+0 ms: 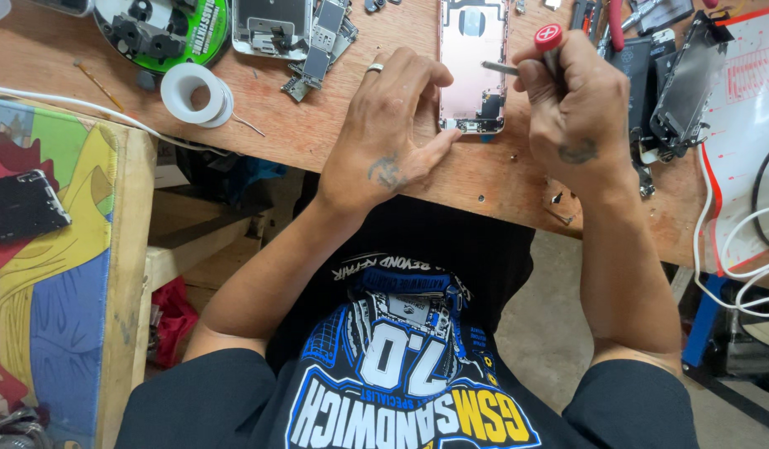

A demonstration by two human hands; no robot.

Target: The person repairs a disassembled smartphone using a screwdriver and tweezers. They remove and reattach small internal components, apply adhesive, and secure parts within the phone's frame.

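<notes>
The left hand (393, 137) lay flat on the wooden table (301, 133), fingers spread and holding nothing. Its fingertips and thumb pressed on the edge of the pink phone shell (473, 71), likely to keep it from sliding. The right hand (571, 104) was closed tight around a screwdriver (548, 37) with a red cap, its metal tip pointing sideways into the open shell. The shell lay between both hands, near the table's front edge. Its top was cut off. The screw being worked on was too small to see. The right fingers hid most of the tool's handle.
</notes>
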